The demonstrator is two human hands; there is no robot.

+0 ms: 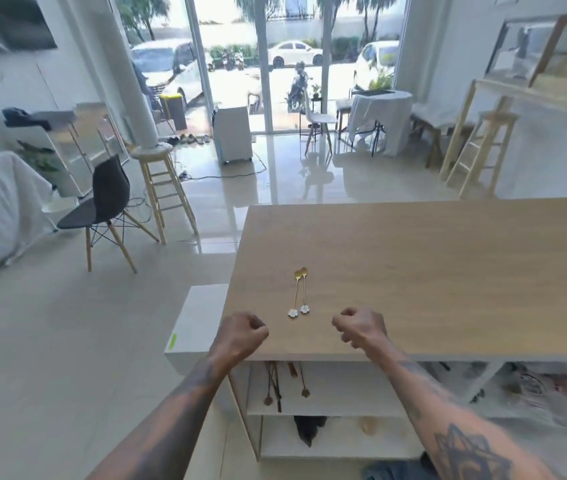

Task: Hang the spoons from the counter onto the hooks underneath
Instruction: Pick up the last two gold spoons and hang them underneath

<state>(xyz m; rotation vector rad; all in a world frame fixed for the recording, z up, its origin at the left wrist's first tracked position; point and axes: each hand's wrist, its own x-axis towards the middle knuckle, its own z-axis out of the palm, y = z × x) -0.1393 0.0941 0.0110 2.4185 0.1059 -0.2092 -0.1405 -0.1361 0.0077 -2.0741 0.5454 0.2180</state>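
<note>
Two thin gold spoons (298,293) with white flower-shaped handle ends lie side by side on the wooden counter (448,271), bowls pointing away from me. My left hand (240,336) is a closed fist at the counter's near left corner, holding nothing. My right hand (360,327) is also a fist, just right of the spoons' handle ends, and holds nothing. Under the counter's front edge several utensils (277,386) hang down against a white panel; the hooks themselves are hidden by the counter.
A white box (195,323) stands against the counter's left side. White shelves (337,438) sit below the counter with clutter at the right. A dark chair (105,209) and a wooden stool (161,188) stand on the tiled floor to the left.
</note>
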